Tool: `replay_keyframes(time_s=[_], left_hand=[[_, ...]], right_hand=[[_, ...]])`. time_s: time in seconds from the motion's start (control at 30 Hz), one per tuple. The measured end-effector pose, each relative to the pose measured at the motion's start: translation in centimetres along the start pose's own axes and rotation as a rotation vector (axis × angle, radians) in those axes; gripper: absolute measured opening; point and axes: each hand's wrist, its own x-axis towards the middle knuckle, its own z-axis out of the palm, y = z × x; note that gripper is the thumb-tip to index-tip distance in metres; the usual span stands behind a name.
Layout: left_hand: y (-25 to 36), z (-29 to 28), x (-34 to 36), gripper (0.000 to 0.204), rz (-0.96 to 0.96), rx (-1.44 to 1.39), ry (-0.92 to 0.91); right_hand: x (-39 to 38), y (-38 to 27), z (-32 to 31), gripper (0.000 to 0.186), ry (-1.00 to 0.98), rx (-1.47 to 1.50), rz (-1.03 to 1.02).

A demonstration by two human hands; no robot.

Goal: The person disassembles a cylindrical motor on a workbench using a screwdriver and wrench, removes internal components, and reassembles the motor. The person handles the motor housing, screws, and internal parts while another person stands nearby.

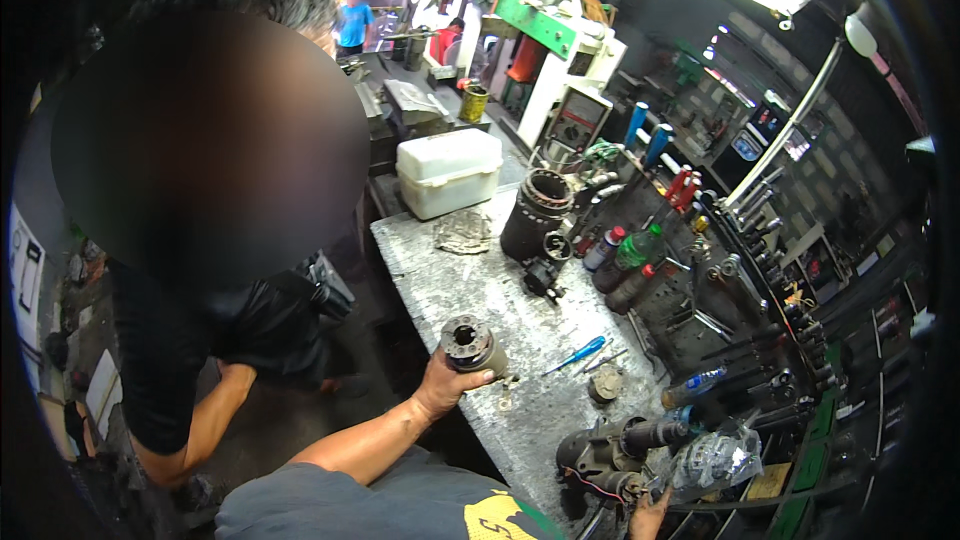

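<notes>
My left hand (pixel 449 385) is wrapped round a squat cylindrical metal part (pixel 468 340) at the left edge of the workbench (pixel 430 280). The part stands upright, with a toothed-looking hole in the centre of its top and smaller holes round it. At the bench's near right, my right hand (pixel 648 516) grips the near end of a dark starter motor (pixel 600 455) lying on its side; most of its fingers are hidden. A clear plastic bag (pixel 715 460) with a metallic thing inside lies beside that hand. A blue-handled screwdriver (pixel 585 350) and a small round metal piece (pixel 604 385) lie between my hands.
A large black cylindrical housing (pixel 540 215) stands farther back, next to several bottles (pixel 630 258). Behind it are a white plastic box (pixel 450 172) and a multimeter (pixel 578 120). Tool racks (pixel 770 310) line the right. Another person (pixel 170 340) stands close at left.
</notes>
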Motion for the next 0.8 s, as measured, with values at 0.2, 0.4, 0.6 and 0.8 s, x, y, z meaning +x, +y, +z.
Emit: replay_keyframes(time_s=[0.2,0.4,0.6,0.8], left_hand=[[0.2,0.6,0.0,0.061,-0.02,-0.038,-0.018],[0.1,1.5,-0.3,0.056,-0.061,0.008,0.013],[-0.5,2.5,0.3,0.066,-0.128,-0.087,-0.065],[-2.4,2.4,0.4,0.06,-0.175,-0.164,-0.12]], right_hand=[[-1.1,-0.4,0.6,0.083,0.148,0.034,-0.044],[-1.7,-2.2,-0.3,0.094,-0.012,0.171,0.402],[-2.5,-2.5,-0.6,0.102,-0.008,0.278,0.418],[-3.5,-1.8,-0.2,0.108,-0.022,0.348,0.447]])
